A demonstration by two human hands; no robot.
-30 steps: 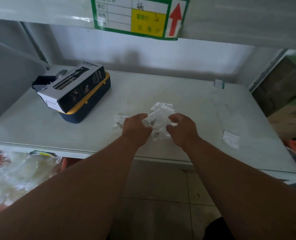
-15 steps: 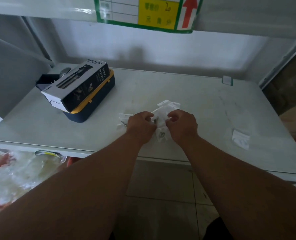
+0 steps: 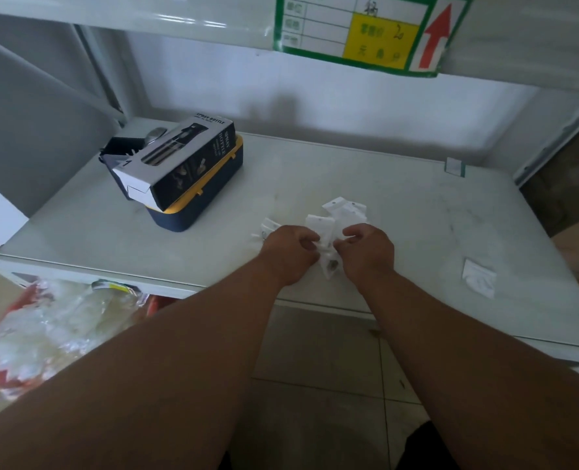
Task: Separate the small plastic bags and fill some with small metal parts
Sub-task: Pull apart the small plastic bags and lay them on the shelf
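Drawn closer together than a second ago, our left hand [image 3: 289,251] and right hand [image 3: 366,249] pinch a small plastic bag [image 3: 327,237] above the bench [image 3: 399,198], spare bags [image 3: 345,210] just behind, another bag [image 3: 479,278] well right.

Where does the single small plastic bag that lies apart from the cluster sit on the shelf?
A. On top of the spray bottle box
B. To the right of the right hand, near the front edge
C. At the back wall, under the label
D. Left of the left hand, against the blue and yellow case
B: the lone plastic bag lies flat on the shelf, to the right of the right hand and near the front edge.
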